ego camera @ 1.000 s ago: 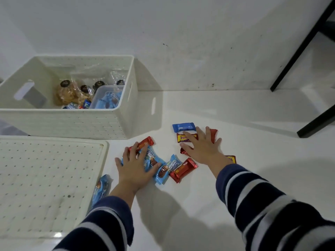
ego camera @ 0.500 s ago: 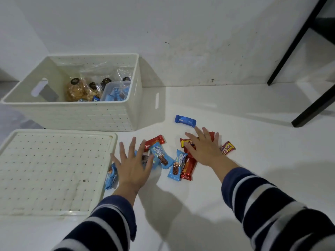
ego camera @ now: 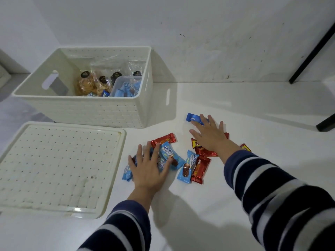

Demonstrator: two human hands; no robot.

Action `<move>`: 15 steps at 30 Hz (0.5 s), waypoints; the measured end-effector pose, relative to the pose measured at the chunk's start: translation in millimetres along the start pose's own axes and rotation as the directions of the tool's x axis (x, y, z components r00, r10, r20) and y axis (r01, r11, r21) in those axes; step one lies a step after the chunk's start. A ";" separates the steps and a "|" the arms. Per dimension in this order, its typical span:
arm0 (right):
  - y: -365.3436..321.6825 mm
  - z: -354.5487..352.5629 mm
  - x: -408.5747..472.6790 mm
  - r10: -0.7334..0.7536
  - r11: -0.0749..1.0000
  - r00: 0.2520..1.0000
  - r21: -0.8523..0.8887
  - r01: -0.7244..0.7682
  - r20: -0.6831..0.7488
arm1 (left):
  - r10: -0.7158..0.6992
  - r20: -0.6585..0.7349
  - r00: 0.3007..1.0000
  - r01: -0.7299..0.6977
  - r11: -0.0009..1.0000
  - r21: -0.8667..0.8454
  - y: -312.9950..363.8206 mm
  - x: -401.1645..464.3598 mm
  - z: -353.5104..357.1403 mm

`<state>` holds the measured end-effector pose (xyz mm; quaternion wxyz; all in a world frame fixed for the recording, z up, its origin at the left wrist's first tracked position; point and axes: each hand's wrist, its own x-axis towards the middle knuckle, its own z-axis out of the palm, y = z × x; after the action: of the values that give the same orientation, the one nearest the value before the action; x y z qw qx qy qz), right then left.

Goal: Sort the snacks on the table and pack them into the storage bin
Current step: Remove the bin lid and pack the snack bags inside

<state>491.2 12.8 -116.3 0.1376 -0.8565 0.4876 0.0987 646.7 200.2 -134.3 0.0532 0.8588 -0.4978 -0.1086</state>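
Observation:
Small wrapped snacks lie scattered on the white table (ego camera: 235, 105). My left hand (ego camera: 147, 166) lies flat with fingers spread over light-blue packets (ego camera: 169, 153); a red bar (ego camera: 164, 139) pokes out just beyond its fingertips. My right hand (ego camera: 210, 134) is spread flat over red and yellow wrappers (ego camera: 201, 151), its fingertips touching a dark-blue bar (ego camera: 193, 117). Another light-blue packet (ego camera: 188, 166) and a red bar (ego camera: 200, 169) lie between the hands. The cream storage bin (ego camera: 90, 110) stands at the back left, holding bagged cookies (ego camera: 87, 84) and a clear tub (ego camera: 119, 84) of blue packets.
The bin's perforated lid (ego camera: 54, 167) lies flat on the table left of my left hand. A white wall runs behind the table. Black legs (ego camera: 308, 48) of some furniture slant down at the far right.
My right hand has reached farther out, its fingertips now on the dark-blue bar. My left hand has come down flat on the light-blue packets. The view has shifted a little.

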 end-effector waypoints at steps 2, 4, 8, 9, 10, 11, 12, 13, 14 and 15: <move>3.8 1.6 -2.0 -0.010 1.000 1.000 0.006 0.010 0.017 | 0.040 0.030 0.999 -0.040 0.999 0.014 7.1 4.6 1.4; 6.6 8.1 -12.8 -0.019 1.000 1.000 -0.019 0.019 0.003 | 0.087 0.051 0.995 -0.088 0.996 0.012 11.9 6.7 0.8; 17.7 13.8 -41.6 -0.022 1.000 0.998 0.002 0.022 -0.060 | 0.212 -0.033 0.977 -0.215 0.970 -0.116 13.4 9.4 -3.8; 21.6 14.1 -48.4 -0.010 1.000 0.997 0.020 0.012 -0.079 | 0.233 -0.063 0.970 -0.239 0.963 -0.122 11.5 11.2 -5.4; 26.3 14.7 -55.1 0.013 0.999 0.995 0.033 -0.009 -0.095 | 0.245 -0.084 0.966 -0.254 0.961 -0.108 8.4 12.5 -7.6; 31.8 15.5 -61.5 0.044 0.998 0.993 0.040 -0.040 -0.107 | 0.244 -0.086 0.966 -0.251 0.964 -0.085 4.1 14.2 -8.5; 37.6 17.1 -67.5 0.077 0.996 0.990 0.043 -0.072 -0.116 | 0.229 -0.067 0.971 -0.233 0.970 -0.065 -0.9 15.4 -9.4; 43.7 18.9 -73.0 0.108 0.994 0.987 0.044 -0.103 -0.122 | 0.207 -0.033 0.978 -0.209 0.976 -0.054 -5.4 16.7 -9.4; 49.7 21.0 -77.6 0.133 0.991 0.984 0.045 -0.129 -0.120 | 0.191 0.001 0.982 -0.191 0.980 -0.052 -8.3 17.3 -8.9; 54.6 23.6 -80.9 0.149 0.988 0.983 0.048 -0.144 -0.106 | 0.189 0.027 0.982 -0.188 0.981 -0.051 -9.5 17.2 -7.9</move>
<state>402.5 59.5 -121.6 0.1200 -0.8196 0.5579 0.0517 664.9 189.9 -130.8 0.0759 0.8044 -0.5750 -0.1288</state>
